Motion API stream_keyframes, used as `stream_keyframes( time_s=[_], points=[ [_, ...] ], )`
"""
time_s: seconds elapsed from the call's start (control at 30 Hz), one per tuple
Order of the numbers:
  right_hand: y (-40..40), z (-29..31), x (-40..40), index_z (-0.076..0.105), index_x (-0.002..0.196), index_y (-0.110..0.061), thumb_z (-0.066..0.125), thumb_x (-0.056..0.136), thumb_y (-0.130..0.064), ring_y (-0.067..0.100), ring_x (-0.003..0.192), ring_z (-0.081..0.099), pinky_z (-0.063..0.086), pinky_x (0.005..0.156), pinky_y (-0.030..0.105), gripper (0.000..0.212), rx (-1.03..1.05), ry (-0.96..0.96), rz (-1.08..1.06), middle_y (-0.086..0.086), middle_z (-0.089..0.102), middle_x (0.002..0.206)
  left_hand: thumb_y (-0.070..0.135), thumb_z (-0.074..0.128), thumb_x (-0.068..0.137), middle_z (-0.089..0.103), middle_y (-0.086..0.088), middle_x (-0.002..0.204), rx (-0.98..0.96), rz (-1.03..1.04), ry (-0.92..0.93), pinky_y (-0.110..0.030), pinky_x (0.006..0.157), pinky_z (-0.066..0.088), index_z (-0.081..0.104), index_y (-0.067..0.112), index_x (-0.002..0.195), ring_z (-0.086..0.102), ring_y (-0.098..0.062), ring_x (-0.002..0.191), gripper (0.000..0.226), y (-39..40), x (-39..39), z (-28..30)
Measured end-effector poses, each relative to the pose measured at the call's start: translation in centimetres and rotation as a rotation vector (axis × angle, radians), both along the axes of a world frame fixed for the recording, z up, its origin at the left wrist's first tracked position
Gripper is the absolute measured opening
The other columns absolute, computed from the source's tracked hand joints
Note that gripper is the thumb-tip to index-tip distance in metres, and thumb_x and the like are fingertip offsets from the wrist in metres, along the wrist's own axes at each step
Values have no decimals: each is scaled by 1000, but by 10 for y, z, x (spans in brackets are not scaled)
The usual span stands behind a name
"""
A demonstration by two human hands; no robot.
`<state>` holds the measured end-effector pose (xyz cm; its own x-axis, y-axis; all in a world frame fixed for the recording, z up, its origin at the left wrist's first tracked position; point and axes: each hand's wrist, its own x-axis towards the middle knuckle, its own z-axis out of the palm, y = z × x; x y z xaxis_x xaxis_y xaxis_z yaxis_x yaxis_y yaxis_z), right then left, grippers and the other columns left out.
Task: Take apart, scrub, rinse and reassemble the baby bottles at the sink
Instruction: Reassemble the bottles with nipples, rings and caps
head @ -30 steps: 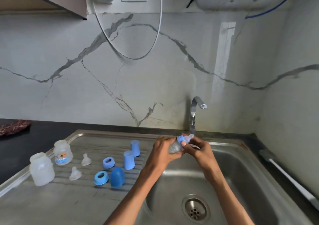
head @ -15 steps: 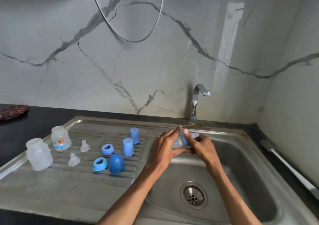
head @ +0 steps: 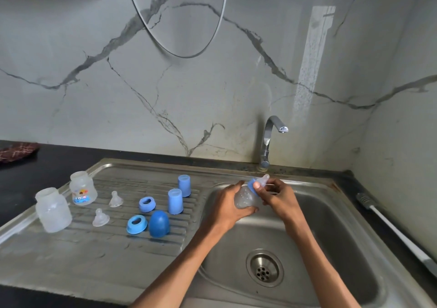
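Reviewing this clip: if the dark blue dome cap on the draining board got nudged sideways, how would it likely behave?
The dark blue dome cap stands open end down on the ribbed draining board, so it would probably slide or catch on the ribs rather than roll. If tipped, its rounded top could let it roll. It looks like thin hollow plastic, so likely light.

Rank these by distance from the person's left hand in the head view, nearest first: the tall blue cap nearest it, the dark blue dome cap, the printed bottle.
From the left hand:
1. Tall blue cap, just left of it.
2. Dark blue dome cap, farther left, toward the camera.
3. Printed bottle, far left on the drainboard.
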<state>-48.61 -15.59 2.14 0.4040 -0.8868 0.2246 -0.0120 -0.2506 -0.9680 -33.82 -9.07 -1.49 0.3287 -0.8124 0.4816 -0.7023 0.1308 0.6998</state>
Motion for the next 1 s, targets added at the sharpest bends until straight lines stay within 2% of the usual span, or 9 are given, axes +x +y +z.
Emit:
stream_keyframes(
  time_s=[0.1,0.2,0.3,0.4,0.57,0.63,0.77,0.87,1.0],
  points=[
    [2,0,3,66,110,-17,72,83,-38,13,86,70,55,66,23,35,49,-61,63,4,72,102,66,82,57,72,10,85,-17,16,120,-40,71,56,67,35,108,67,-11,76,61,-2,1,-3],
    [-1,-2,3,67,122,-13,65,95,-19,17,102,70,58,80,32,28,51,-94,148,3,73,113,71,80,62,72,11,83,-59,1,178,-39,68,56,68,36,105,67,-11,74,57,0,-1,-4],
    [-2,-8,4,69,118,-16,66,95,-14,14,102,70,57,87,35,23,-13,-66,105,-1,75,108,53,85,71,73,7,85,-70,-33,229,-29,68,55,70,28,108,67,-9,75,47,5,-7,-1],
    [-1,-11,7,69,109,-23,75,88,-22,11,96,71,55,78,26,22,31,-85,33,0,76,101,35,85,77,74,6,89,-74,-58,278,-26,71,55,69,21,114,68,-6,78,42,6,-11,-1],
    [5,-7,9,69,112,-25,75,88,-30,11,91,71,54,72,22,25,-10,-49,48,-2,75,101,50,81,76,74,11,90,-18,-86,315,-39,71,61,65,34,121,70,-6,80,50,5,-10,-1],
    [4,-7,9,72,106,-27,77,84,-39,11,92,71,57,79,29,26,-46,27,-9,-6,75,99,43,82,79,74,14,93,-14,-104,305,-30,73,59,65,32,123,69,0,82,49,6,-12,-1],
    [1,-11,12,62,102,-25,81,59,-69,9,95,66,54,81,30,64,-14,166,-212,-10,67,104,28,84,79,73,16,88,-12,-131,347,-12,66,48,66,30,116,67,5,78,41,3,-19,1],
    [2,-13,15,57,124,-19,80,73,-57,12,105,67,53,87,25,68,73,72,30,-2,66,119,22,82,81,74,8,85,-8,-128,408,-19,64,52,68,24,115,70,-8,76,36,-2,-25,-2],
    [-5,-10,12,66,125,-12,65,92,-36,22,115,66,50,99,35,41,71,-107,185,7,72,119,21,83,81,76,2,94,-57,-101,510,-20,72,54,68,18,114,70,-6,84,36,-5,-17,-3]
  ],
)
